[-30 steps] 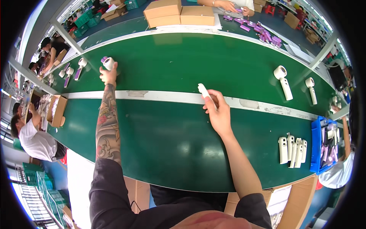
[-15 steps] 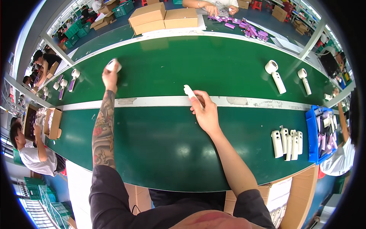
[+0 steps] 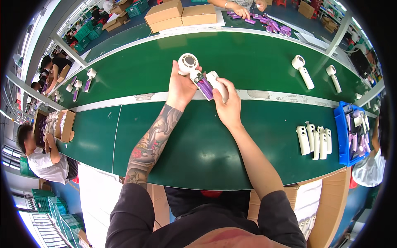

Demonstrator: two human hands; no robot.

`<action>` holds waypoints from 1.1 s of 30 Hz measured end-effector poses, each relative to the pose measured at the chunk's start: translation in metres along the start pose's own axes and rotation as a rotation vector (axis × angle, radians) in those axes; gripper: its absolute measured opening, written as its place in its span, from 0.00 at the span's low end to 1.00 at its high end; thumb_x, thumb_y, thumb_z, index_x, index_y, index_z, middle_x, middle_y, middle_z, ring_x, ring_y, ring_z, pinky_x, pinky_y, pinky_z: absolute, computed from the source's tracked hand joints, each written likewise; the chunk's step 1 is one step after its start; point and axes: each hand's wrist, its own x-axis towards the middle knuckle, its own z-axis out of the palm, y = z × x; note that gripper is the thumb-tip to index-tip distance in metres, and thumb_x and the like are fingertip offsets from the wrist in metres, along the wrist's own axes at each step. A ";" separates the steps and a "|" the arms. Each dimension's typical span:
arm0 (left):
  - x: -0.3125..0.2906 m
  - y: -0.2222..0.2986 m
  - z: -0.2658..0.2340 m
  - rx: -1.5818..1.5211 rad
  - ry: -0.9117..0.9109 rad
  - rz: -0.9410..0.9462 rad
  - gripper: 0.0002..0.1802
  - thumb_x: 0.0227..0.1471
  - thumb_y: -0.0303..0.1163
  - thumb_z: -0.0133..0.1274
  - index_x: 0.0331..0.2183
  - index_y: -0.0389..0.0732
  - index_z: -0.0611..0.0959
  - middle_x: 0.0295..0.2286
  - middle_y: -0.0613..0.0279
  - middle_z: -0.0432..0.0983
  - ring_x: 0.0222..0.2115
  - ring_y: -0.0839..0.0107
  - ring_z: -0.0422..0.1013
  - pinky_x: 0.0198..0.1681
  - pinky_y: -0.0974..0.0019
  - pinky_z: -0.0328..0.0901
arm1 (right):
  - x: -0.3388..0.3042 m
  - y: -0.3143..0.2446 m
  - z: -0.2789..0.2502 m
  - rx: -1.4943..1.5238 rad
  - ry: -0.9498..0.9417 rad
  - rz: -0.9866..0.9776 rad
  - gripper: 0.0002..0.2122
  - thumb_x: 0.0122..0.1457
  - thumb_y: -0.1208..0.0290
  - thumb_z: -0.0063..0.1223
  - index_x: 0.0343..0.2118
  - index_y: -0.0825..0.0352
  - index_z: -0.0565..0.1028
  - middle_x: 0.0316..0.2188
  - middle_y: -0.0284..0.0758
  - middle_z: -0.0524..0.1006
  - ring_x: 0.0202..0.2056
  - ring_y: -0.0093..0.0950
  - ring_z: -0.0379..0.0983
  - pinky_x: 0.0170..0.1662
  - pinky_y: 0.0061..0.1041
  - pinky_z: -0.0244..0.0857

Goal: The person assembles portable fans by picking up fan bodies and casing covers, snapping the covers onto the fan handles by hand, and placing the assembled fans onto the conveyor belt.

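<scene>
My left hand (image 3: 180, 89) is closed around a white handheld fan (image 3: 188, 62), over the far part of the green bench. The fan's round head points away from me, and its handle is uncovered, with a purple battery (image 3: 204, 88) and a bit of circuit board showing. Between the fingers of my right hand (image 3: 228, 105) is a white handle cover (image 3: 215, 80), held slantwise right beside the battery. Whether cover and handle touch is hard to tell.
Several white handle covers (image 3: 315, 141) are grouped at right, beside a blue bin (image 3: 341, 134) of parts. Fans lie far right (image 3: 304, 73) and far left (image 3: 89, 78). Cardboard boxes (image 3: 199, 15), purple batteries (image 3: 272, 25) and a person's hands (image 3: 239, 10) are beyond the bench.
My left hand has come from the far left to the middle, bringing the fan with it. My right hand has shifted slightly right and turned the cover beside the fan's handle.
</scene>
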 end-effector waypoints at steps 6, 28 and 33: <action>-0.001 -0.014 -0.019 -0.057 -0.132 0.000 0.34 0.68 0.60 0.35 0.53 0.38 0.73 0.42 0.53 0.76 0.43 0.64 0.73 0.52 0.59 0.67 | 0.001 -0.008 0.004 -0.091 -0.068 -0.108 0.18 0.58 0.73 0.60 0.52 0.62 0.74 0.49 0.37 0.78 0.44 0.36 0.77 0.48 0.31 0.71; -0.015 -0.023 -0.013 0.197 -0.271 -0.043 0.26 0.67 0.48 0.46 0.58 0.40 0.70 0.47 0.55 0.76 0.48 0.64 0.73 0.55 0.55 0.67 | 0.006 0.010 -0.002 -0.007 -0.084 0.129 0.22 0.64 0.64 0.54 0.58 0.63 0.63 0.47 0.42 0.76 0.44 0.38 0.76 0.44 0.33 0.70; -0.015 -0.025 -0.016 0.341 -0.332 0.032 0.23 0.63 0.31 0.54 0.57 0.41 0.70 0.46 0.56 0.76 0.48 0.66 0.73 0.54 0.59 0.67 | 0.010 -0.006 -0.004 -0.069 -0.071 0.145 0.23 0.63 0.68 0.56 0.59 0.63 0.64 0.48 0.43 0.75 0.44 0.35 0.74 0.45 0.32 0.70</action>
